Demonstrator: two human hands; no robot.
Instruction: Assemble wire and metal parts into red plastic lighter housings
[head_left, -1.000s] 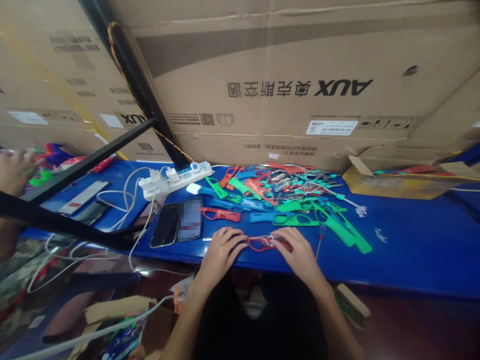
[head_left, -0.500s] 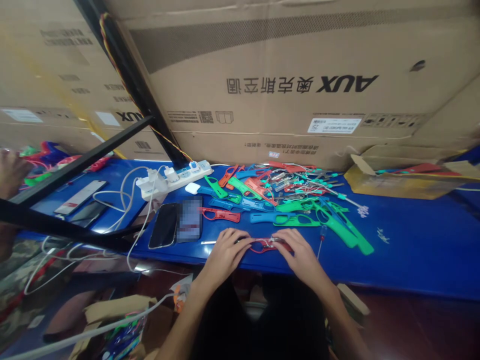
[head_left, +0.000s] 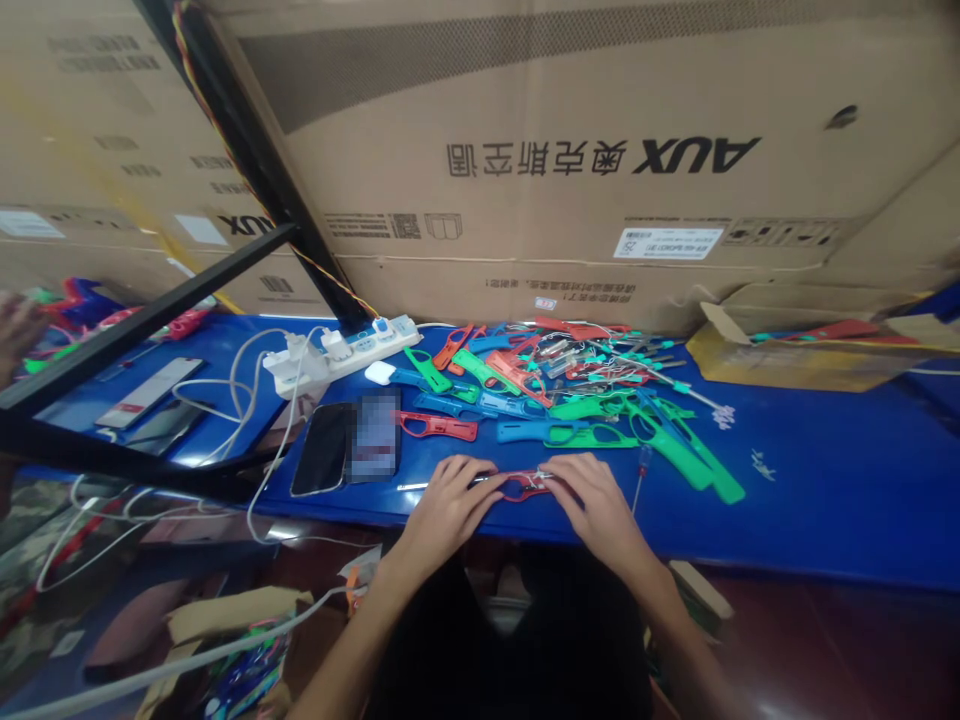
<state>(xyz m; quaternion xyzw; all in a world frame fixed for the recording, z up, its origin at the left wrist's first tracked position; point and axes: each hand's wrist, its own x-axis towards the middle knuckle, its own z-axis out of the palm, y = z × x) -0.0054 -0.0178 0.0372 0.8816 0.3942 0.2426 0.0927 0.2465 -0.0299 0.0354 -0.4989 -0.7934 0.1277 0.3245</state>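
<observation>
Just above the table's front edge, my left hand (head_left: 456, 503) and my right hand (head_left: 592, 500) hold a red plastic lighter casing (head_left: 517, 487) between them. The left fingers pinch the end with a thin metal rod, which sticks out to the left. My right fingers are closed on the other end, where small metal or white parts show inside the shell. Fingers hide much of both ends. Beyond the hands lie loose casings: a red one (head_left: 442, 425), a blue one (head_left: 534, 431) and a large green one (head_left: 679, 450). A screwdriver (head_left: 643, 468) rests beside my right hand.
A heap of wired lighter parts (head_left: 592, 360) lies at the back of the blue table (head_left: 817, 470). Two phones (head_left: 322, 450) and a white power strip (head_left: 375, 345) are at left, by a black metal frame (head_left: 150, 320). An open carton (head_left: 795, 360) stands at right. Another person's hand (head_left: 19, 330) shows far left.
My hands stay on the red casing, with only slight finger movement. The whole view has shifted a little.
</observation>
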